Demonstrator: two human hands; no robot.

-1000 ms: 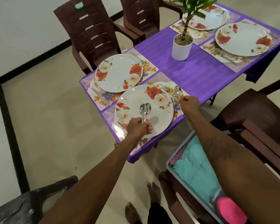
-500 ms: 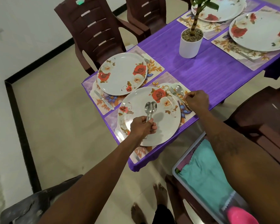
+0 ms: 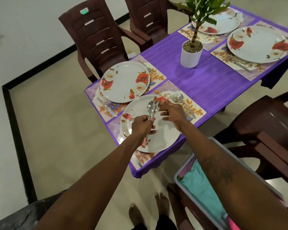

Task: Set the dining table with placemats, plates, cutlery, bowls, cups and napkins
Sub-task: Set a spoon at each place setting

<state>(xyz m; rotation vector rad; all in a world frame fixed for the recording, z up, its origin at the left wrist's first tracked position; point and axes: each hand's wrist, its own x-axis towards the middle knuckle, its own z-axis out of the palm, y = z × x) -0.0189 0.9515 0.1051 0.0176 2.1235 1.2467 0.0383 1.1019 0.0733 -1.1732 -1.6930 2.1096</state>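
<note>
My left hand [image 3: 142,126] grips the handles of two steel spoons [image 3: 153,107] upright over the nearest floral plate [image 3: 163,138]. My right hand [image 3: 172,112] hovers just right of the spoon bowls, fingers spread and relaxed, holding nothing. A fork and a spoon [image 3: 181,98] lie on the floral placemat [image 3: 196,111] to the right of this plate. A second plate [image 3: 124,81] sits on its own placemat beyond, with a knife [image 3: 106,107] at its near-left side. Two more plates [image 3: 259,44] stand on placemats at the far end.
A potted plant in a white pot [image 3: 190,55] stands mid-table on the purple cloth [image 3: 206,80]. Dark brown chairs [image 3: 98,37] ring the table. A tray with teal and pink cloths [image 3: 204,188] rests on the chair at my right. My bare feet [image 3: 148,211] are below.
My right hand left the fork and spoon on the placemat and moved left over the plate, opening beside the spoons in my left hand. The view shifted slightly.
</note>
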